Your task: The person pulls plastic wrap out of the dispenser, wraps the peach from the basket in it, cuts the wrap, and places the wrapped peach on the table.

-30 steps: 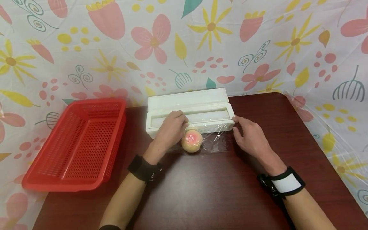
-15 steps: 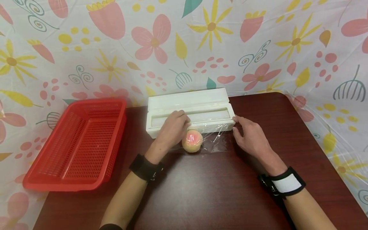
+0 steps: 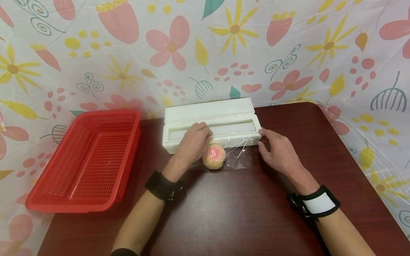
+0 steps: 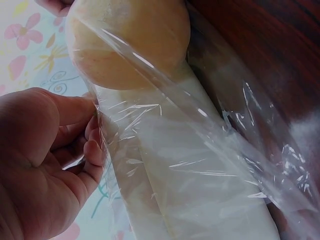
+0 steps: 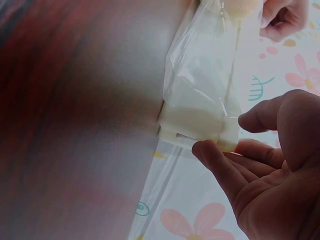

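Observation:
A long white cling film dispenser [image 3: 173,146] sits near the table's back edge, its lid [image 3: 209,109] tipped back and a pale roll [image 3: 237,128] inside. Clear cling film [image 3: 240,160] hangs from its front over the table. The left hand [image 3: 192,141] pinches the film's edge above the front rim, thumb against fingers in the left wrist view. Just right of that hand a peach [image 3: 214,157] is seen through the film, close against the dispenser. My right hand [image 3: 282,151] holds the dispenser's right end with its fingertips; the right wrist view shows the digits around that end.
A red perforated plastic basket [image 3: 96,167] stands at the left of the dark wooden table [image 3: 217,217]. Behind the table hangs a flower-patterned cloth [image 3: 205,49]. Black straps [image 3: 162,186] circle both wrists.
The left hand has slid very slightly to the right along the dispenser's front rim. The right hand, peach and dispenser stay in place.

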Available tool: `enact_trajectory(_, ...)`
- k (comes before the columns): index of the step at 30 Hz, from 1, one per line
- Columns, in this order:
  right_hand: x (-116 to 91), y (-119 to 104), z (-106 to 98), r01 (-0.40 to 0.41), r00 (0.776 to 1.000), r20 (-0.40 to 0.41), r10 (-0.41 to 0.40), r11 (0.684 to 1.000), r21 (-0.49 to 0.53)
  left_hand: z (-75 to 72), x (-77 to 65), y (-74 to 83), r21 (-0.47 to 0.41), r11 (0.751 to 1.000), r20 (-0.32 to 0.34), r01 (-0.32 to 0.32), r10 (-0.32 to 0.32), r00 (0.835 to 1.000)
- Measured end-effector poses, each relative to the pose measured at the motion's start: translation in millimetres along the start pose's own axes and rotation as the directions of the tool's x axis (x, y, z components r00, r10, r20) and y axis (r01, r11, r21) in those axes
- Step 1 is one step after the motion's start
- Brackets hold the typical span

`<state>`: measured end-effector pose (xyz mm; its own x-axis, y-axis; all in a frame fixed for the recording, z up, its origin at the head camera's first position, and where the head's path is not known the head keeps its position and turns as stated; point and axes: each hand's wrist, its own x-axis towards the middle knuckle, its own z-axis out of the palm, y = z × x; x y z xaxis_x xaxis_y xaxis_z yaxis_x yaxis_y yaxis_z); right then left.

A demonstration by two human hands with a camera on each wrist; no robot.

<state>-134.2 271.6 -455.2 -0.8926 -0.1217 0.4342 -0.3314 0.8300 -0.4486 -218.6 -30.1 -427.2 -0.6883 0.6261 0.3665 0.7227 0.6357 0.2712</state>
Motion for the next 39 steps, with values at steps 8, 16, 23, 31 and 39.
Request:
enact_trajectory(8,0.5,-1.2,0.4,-0.008,1.000,0.002,0.008,1.000,-0.002,0.2,1.5,0.7,0.004,1.000,0.007,-0.005,0.005,1.000)
enact_trajectory(16,1.4,-1.5,0.2,-0.016,1.000,0.004,0.016,1.000,0.002,0.3,3.9,2.1,0.000,1.000,0.017,-0.006,0.006,1.000)
enact_trajectory(23,1.9,-1.5,0.6,-0.028,1.000,0.014,0.028,1.000,0.006,0.4,5.8,5.2,-0.003,1.000,0.025,0.000,0.001,1.000)
enact_trajectory(31,2.2,-1.4,0.9,-0.041,0.999,0.022,0.040,0.999,0.015,2.1,7.4,7.5,0.002,1.000,0.020,-0.006,0.006,1.000)
enact_trajectory(39,1.9,-1.9,0.1,-0.045,0.999,0.026,0.044,0.999,0.017,4.5,9.4,8.1,0.006,1.000,0.018,-0.019,0.019,1.000)
